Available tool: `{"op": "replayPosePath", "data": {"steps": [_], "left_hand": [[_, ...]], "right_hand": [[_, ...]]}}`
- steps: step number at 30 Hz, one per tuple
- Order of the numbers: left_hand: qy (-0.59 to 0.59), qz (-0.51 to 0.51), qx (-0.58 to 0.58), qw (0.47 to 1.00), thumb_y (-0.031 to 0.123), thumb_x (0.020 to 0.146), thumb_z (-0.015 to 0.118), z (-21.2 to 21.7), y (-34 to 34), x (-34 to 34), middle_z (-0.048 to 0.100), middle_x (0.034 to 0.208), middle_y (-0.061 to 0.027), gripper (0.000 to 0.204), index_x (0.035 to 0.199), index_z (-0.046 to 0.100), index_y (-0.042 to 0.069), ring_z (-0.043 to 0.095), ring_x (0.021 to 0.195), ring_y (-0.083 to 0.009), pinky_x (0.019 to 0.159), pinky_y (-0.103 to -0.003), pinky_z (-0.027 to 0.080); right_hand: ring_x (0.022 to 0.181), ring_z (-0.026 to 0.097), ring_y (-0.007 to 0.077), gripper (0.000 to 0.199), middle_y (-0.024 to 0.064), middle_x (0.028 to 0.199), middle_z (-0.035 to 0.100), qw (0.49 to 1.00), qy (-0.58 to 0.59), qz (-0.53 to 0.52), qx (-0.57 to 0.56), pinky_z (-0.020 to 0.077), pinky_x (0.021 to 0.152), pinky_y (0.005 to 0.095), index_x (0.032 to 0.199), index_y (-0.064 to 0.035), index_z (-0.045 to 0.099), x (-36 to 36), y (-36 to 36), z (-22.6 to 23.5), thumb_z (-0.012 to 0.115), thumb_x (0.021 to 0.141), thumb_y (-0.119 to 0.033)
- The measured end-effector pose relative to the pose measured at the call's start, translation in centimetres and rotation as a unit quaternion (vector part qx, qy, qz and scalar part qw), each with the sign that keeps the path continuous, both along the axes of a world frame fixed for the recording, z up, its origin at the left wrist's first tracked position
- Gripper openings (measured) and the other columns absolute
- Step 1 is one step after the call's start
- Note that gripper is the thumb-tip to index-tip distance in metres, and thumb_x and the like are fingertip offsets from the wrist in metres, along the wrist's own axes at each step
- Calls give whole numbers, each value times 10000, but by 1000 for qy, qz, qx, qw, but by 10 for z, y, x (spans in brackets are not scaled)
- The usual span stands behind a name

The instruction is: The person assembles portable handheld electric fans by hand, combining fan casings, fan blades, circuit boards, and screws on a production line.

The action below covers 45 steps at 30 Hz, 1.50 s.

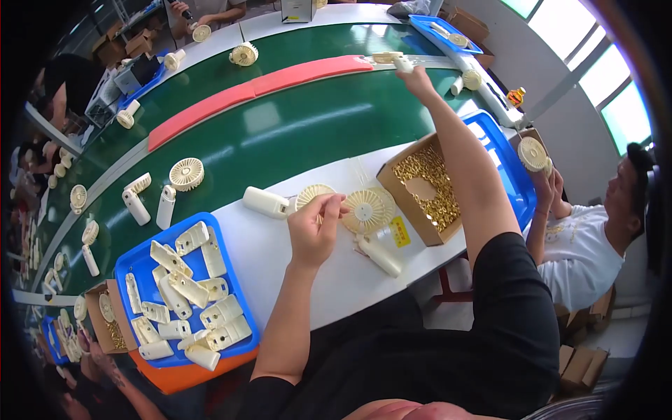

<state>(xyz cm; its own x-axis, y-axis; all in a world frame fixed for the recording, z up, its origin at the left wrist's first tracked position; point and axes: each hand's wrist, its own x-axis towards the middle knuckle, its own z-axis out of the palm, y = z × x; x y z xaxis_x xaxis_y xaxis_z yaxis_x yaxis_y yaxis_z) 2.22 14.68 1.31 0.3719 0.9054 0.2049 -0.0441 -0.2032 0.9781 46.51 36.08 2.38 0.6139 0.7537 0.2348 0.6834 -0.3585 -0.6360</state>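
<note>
My right hand (418, 82) is stretched out across the green conveyor belt, its fingers round the handle of a cream handheld fan (388, 57) beyond the pink strip. My left hand (313, 229) hovers over the white worktop with curled fingers; whether a small thing is pinched in them is hidden. Just beyond and beside it are two round fan heads, one partly covered by the hand and the other (367, 211) to its right. A cream handle (264, 202) lies to the left of the fan heads, and another handle piece (379, 255) lies nearer me.
A blue tray (253, 323) at left holds several cream handle shells. At right stand a cardboard box (414, 203) of small brass-coloured parts and a blue tray (519, 175). Several fans (187, 174) lie on the belt (301, 133). A co-worker (584, 241) sits at right, holding a fan.
</note>
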Motion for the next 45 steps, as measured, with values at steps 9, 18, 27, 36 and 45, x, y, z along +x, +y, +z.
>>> {"op": "replayPosePath", "data": {"steps": [9,18,27,36,45], "left_hand": [[19,63,180,982,9,875,666,1,14,-10,714,708,-75,69,887,733,-1,671,593,-200,564,-289,506],[76,34,183,980,19,909,611,4,17,-4,713,707,-114,119,882,717,-28,697,621,-200,595,-289,531],[66,20,72,995,90,965,650,-4,-4,6,730,726,-75,149,920,737,-22,722,678,-140,617,-255,550],[-53,83,10,995,160,1020,613,0,12,-11,705,745,-67,234,945,722,-34,625,613,-92,569,-231,494],[-77,156,41,984,183,1020,619,-12,-7,-34,678,681,-35,248,924,710,-27,621,597,-65,527,-211,444]], "right_hand": [[1215,613,428,732,259,1296,640,978,-97,-181,-27,476,1042,491,1333,18,556,149,150,-61,701,881,-539],[1183,636,416,666,212,1254,682,937,-256,-71,-226,487,1040,494,1392,-23,567,142,123,-11,602,926,-498],[947,704,298,391,160,1046,734,903,-112,361,-205,551,856,406,1219,-18,650,-101,-126,116,637,985,-331],[942,641,259,383,132,1024,667,908,82,400,-96,511,850,369,1248,-36,644,-272,-350,25,736,900,-166],[1136,558,344,459,140,1260,560,946,-141,273,103,465,983,437,1265,-38,589,-301,-388,-45,758,855,-156]]}}
